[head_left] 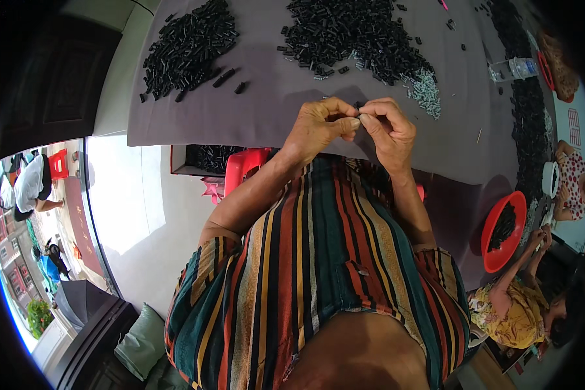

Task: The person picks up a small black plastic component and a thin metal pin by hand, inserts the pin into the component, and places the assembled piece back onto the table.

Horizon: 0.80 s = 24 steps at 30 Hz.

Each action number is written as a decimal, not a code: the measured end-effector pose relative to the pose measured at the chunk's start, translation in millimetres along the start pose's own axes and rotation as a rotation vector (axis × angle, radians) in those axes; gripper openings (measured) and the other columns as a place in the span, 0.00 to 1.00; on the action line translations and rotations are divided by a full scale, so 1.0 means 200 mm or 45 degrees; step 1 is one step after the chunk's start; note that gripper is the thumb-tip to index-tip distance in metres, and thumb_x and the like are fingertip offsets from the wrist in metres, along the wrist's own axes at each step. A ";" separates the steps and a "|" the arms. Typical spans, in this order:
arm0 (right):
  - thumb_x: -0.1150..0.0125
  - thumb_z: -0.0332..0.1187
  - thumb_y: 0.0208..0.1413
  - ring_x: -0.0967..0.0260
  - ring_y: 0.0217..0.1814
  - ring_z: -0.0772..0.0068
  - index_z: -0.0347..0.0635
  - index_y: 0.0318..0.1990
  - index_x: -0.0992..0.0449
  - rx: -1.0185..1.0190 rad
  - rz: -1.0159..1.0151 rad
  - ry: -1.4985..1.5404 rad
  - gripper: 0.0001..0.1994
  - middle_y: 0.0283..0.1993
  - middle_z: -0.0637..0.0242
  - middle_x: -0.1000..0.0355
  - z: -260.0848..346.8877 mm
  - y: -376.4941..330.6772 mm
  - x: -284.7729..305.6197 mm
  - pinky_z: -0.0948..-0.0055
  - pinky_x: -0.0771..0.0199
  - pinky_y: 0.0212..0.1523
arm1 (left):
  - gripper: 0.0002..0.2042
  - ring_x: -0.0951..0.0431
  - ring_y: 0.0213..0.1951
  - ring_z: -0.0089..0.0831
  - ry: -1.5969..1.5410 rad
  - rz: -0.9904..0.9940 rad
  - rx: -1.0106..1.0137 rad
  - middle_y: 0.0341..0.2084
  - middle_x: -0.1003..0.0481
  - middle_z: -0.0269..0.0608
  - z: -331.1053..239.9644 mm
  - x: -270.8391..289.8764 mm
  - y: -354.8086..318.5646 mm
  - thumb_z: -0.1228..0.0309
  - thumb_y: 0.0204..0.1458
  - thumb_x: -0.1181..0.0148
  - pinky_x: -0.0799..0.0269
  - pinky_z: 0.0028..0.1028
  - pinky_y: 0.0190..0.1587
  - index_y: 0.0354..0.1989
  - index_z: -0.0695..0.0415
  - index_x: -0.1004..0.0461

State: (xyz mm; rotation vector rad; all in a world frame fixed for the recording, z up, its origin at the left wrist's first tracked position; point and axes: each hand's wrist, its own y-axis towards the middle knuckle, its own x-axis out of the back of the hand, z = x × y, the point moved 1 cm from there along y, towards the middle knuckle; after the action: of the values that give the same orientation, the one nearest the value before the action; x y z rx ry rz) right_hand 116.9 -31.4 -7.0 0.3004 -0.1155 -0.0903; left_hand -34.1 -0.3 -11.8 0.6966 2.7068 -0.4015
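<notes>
Striped shirt [318, 260] fills the near field of the head view. Above it, left hand [318, 127] & right hand [387, 127] are pinched fingertip to fingertip on a tiny black part [359, 104], barely seen, held over the grey-covered desk [266, 107]. Part is judged light, stiff, easily dropped; best gripped at its ends w/ thumb & forefinger. Black piles [188, 49] lie beyond; red bowl [504, 231] sits to the right.

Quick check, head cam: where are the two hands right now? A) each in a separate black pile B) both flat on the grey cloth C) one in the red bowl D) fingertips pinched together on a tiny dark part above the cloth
D: the left hand and right hand meet fingertip to fingertip on a small dark piece, raised over the grey cloth, clear of the black piles.
</notes>
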 end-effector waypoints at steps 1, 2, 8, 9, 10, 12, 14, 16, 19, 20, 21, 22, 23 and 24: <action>0.41 0.22 0.47 0.35 0.31 0.80 0.35 0.32 0.26 0.001 0.003 -0.001 0.04 0.31 0.66 0.32 0.01 0.00 0.00 0.81 0.35 0.32 | 0.06 0.28 0.26 0.23 -0.002 -0.001 -0.002 0.25 0.27 0.39 0.00 0.00 0.00 0.77 0.48 0.42 0.31 0.21 0.32 0.33 0.65 0.28; 0.42 0.22 0.47 0.34 0.31 0.77 0.35 0.32 0.26 0.113 0.014 -0.166 0.04 0.31 0.65 0.31 0.02 0.00 0.00 0.79 0.34 0.32 | 0.06 0.28 0.26 0.23 0.007 0.015 -0.011 0.25 0.27 0.39 0.01 0.01 0.00 0.76 0.49 0.42 0.31 0.22 0.32 0.33 0.65 0.28; 0.44 0.23 0.48 0.32 0.31 0.69 0.37 0.33 0.26 0.396 0.072 -0.462 0.04 0.31 0.61 0.30 0.04 0.02 -0.01 0.74 0.32 0.32 | 0.06 0.28 0.25 0.23 -0.072 0.017 -0.050 0.24 0.28 0.39 0.04 0.02 -0.02 0.75 0.52 0.45 0.30 0.22 0.31 0.33 0.65 0.29; 0.44 0.23 0.48 0.32 0.31 0.69 0.38 0.34 0.25 0.407 0.099 -0.495 0.05 0.31 0.62 0.30 0.05 0.04 0.00 0.74 0.32 0.32 | 0.06 0.28 0.24 0.23 -0.108 0.007 -0.057 0.24 0.28 0.39 0.05 0.03 -0.02 0.75 0.52 0.45 0.29 0.23 0.30 0.33 0.65 0.30; 0.44 0.23 0.48 0.32 0.31 0.69 0.38 0.34 0.25 0.408 0.103 -0.496 0.05 0.31 0.62 0.30 0.05 0.07 -0.01 0.74 0.32 0.32 | 0.06 0.28 0.24 0.23 -0.111 0.005 -0.059 0.24 0.28 0.39 0.05 0.04 -0.02 0.75 0.52 0.45 0.29 0.23 0.30 0.33 0.65 0.30; 0.44 0.22 0.47 0.32 0.31 0.68 0.39 0.33 0.26 0.260 0.095 -0.575 0.05 0.30 0.63 0.32 0.02 0.16 -0.03 0.73 0.32 0.31 | 0.05 0.28 0.24 0.23 -0.127 -0.033 -0.143 0.24 0.28 0.40 0.07 0.07 -0.02 0.75 0.52 0.46 0.30 0.22 0.30 0.33 0.65 0.31; 0.43 0.22 0.46 0.32 0.31 0.67 0.40 0.33 0.26 0.369 0.149 -0.701 0.05 0.30 0.64 0.33 -0.04 0.25 -0.06 0.72 0.32 0.31 | 0.04 0.28 0.24 0.23 -0.110 -0.049 -0.150 0.24 0.28 0.40 0.09 0.11 -0.01 0.76 0.52 0.46 0.30 0.22 0.29 0.33 0.64 0.31; 0.42 0.21 0.44 0.32 0.31 0.67 0.38 0.33 0.26 0.584 0.225 -0.902 0.07 0.31 0.65 0.34 -0.11 0.34 -0.09 0.73 0.31 0.30 | 0.04 0.28 0.23 0.23 -0.089 -0.063 -0.157 0.24 0.28 0.40 0.13 0.14 -0.01 0.76 0.52 0.46 0.30 0.22 0.29 0.33 0.64 0.31; 0.41 0.23 0.44 0.32 0.34 0.66 0.38 0.33 0.27 0.635 0.349 -1.142 0.07 0.32 0.66 0.35 -0.20 0.39 -0.12 0.70 0.29 0.32 | 0.03 0.29 0.22 0.22 -0.124 -0.079 -0.185 0.23 0.28 0.39 0.16 0.17 0.00 0.77 0.51 0.47 0.30 0.22 0.28 0.32 0.64 0.31; 0.41 0.23 0.44 0.32 0.34 0.66 0.38 0.33 0.27 0.642 0.358 -1.137 0.07 0.32 0.66 0.35 -0.21 0.40 -0.13 0.70 0.29 0.32 | 0.02 0.29 0.22 0.22 -0.099 -0.063 -0.198 0.23 0.28 0.39 0.16 0.16 -0.01 0.78 0.51 0.47 0.30 0.22 0.27 0.31 0.64 0.31; 0.41 0.23 0.44 0.32 0.35 0.65 0.38 0.32 0.28 0.624 0.383 -1.190 0.06 0.32 0.66 0.35 -0.23 0.40 -0.13 0.70 0.29 0.33 | 0.02 0.29 0.22 0.22 -0.074 -0.045 -0.209 0.23 0.29 0.38 0.16 0.15 -0.01 0.78 0.51 0.47 0.30 0.22 0.27 0.31 0.64 0.31; 0.41 0.24 0.44 0.32 0.36 0.65 0.39 0.32 0.29 0.606 0.405 -1.245 0.06 0.32 0.66 0.35 -0.23 0.40 -0.13 0.69 0.28 0.34 | 0.02 0.29 0.22 0.22 -0.076 -0.053 -0.213 0.23 0.29 0.38 0.17 0.15 -0.01 0.78 0.51 0.47 0.30 0.22 0.27 0.31 0.64 0.31; 0.41 0.24 0.44 0.32 0.36 0.65 0.39 0.32 0.29 0.609 0.412 -1.243 0.06 0.32 0.66 0.35 -0.22 0.41 -0.12 0.69 0.28 0.34 | 0.02 0.29 0.22 0.21 -0.039 -0.036 -0.231 0.23 0.29 0.38 0.17 0.14 -0.01 0.78 0.51 0.47 0.31 0.21 0.27 0.31 0.64 0.31; 0.41 0.24 0.43 0.33 0.36 0.63 0.38 0.32 0.30 0.594 0.436 -1.252 0.07 0.32 0.65 0.35 -0.21 0.41 -0.12 0.69 0.29 0.34 | 0.02 0.29 0.22 0.21 -0.002 -0.018 -0.249 0.23 0.29 0.38 0.17 0.13 -0.01 0.79 0.51 0.47 0.31 0.21 0.27 0.31 0.64 0.32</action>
State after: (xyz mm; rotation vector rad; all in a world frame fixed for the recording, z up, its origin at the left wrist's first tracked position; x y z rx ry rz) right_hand 104.1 61.4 -24.2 0.6775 -1.1713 0.1405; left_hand -48.8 -2.2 -53.2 0.6222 2.7031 -0.1373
